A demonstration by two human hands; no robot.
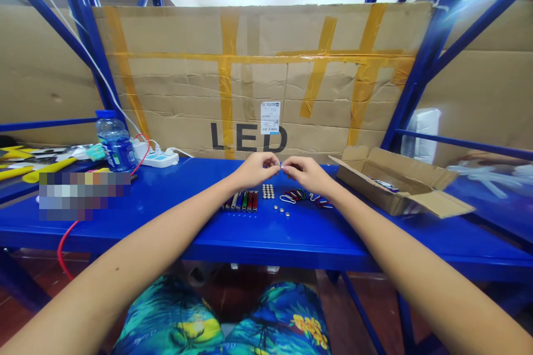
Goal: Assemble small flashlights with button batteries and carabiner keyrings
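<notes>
Over the blue table [308,238], my left hand [259,170] and my right hand [308,173] meet fingertip to fingertip. Both are closed in a pinch around a tiny pale piece [281,167], too small to name. Just below them stand small round silvery pieces like button cells [268,191] in tight rows. A few loose silvery discs [282,211] lie nearer the table's front edge. Slim metallic tubes [245,201] in red, green and dark colours line up below my left hand, partly hidden by the forearm. Coloured carabiner clips [297,196] are spread below my right hand.
An open cardboard box [377,191] with some metallic items inside sits at right. On the left are a water bottle [116,141], a white power strip [160,158], a red cable [62,247] and yellow-handled tools [50,170]. A large cardboard panel [183,89] closes off the back.
</notes>
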